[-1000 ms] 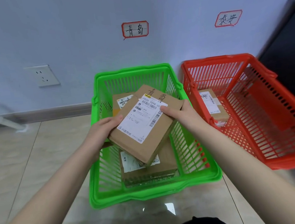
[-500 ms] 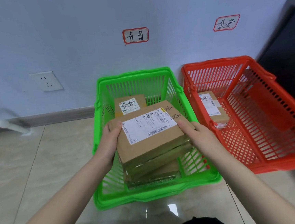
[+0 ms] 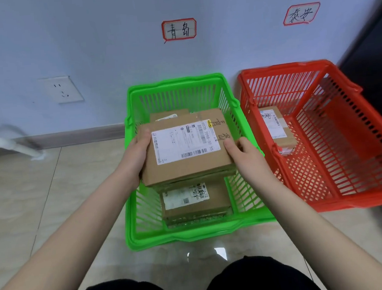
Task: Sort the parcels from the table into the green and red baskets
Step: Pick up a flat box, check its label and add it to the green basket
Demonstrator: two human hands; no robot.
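Cardboard parcel (image 3: 186, 152) with a white label is held in the green basket (image 3: 193, 233), over a lower parcel (image 3: 195, 201). The grip of the left hand (image 3: 137, 153) is clamped on its left edge, and that of the right hand (image 3: 244, 153) on its right edge.

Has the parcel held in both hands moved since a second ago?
Yes. Against the green basket, the held parcel has swung from a diagonal tilt to lie square with the rim, lower over the stacked parcel.

I'm in a plain room set up for sorting parcels: handwritten place labels (image 3: 179, 29) on the painted wall (image 3: 82, 27) above a green basket (image 3: 193, 235) and a red basket (image 3: 282, 68), a tiled floor (image 3: 52, 203) and a wall socket (image 3: 61, 89).
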